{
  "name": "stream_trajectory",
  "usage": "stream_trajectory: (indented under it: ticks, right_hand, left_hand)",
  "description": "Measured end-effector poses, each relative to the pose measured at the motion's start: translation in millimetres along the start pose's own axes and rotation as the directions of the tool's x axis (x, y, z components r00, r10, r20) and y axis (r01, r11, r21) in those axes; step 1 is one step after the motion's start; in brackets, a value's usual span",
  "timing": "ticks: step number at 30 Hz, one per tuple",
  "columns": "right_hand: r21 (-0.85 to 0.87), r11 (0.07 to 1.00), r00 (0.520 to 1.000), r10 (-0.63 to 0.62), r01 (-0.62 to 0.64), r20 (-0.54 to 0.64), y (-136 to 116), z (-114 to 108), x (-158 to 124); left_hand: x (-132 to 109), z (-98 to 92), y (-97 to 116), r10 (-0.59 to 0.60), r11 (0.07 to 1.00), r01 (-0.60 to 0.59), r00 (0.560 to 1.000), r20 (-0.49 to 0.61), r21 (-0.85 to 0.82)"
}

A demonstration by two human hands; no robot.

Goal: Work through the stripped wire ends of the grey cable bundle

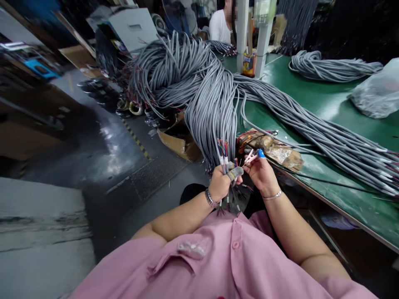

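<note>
My left hand (pixel 220 182), with grey covers on its fingers, is closed round several grey cables (pixel 225 166). Their stripped ends fan out above the fist in thin coloured wires (pixel 222 146). Close to its right, my right hand (pixel 263 176) is closed in a pinch, a blue cover on the thumb. Between its fingers sits a small pale pink, forked piece (pixel 250 158) whose kind I cannot make out. A thin orange wire runs between the fingertips of both hands. More cable ends hang down below my left hand.
A thick heap of grey cables (pixel 174 70) lies across the table corner, and a long bundle (pixel 305 120) stretches over the green table (pixel 330 104). A taped cardboard piece (pixel 280 154) lies by the edge. A plastic bag (pixel 378 91) stands right; a person (pixel 220 25) is behind.
</note>
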State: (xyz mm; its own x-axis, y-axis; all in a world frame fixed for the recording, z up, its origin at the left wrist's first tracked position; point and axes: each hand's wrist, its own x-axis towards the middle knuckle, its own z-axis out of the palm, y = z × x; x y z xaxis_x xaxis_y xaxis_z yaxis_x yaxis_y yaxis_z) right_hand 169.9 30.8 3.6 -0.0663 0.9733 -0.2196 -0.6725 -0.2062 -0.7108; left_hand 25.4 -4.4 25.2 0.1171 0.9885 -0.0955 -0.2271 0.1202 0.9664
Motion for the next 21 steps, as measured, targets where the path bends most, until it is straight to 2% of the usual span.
stream_trajectory:
  ticks: [8, 15, 21]
  right_hand:
    - [0.076, 0.997, 1.000, 0.016, -0.017, 0.016, 6, 2, 5]
    - [0.051, 0.998, 0.999, -0.040, 0.040, -0.002, 11, 5, 6]
    - [0.073, 0.995, 0.995, 0.056, -0.062, 0.079, 8, 1, 0]
  left_hand:
    - [8, 11.5, 1, -0.004, 0.999, 0.001, 0.998, -0.055, -0.047]
    - [9, 7.2, -5, -0.026, 1.000, 0.026, 0.999, -0.038, -0.003]
    - [2, 1.0, -3, 0.035, 0.999, -0.035, 0.999, -0.015, -0.028]
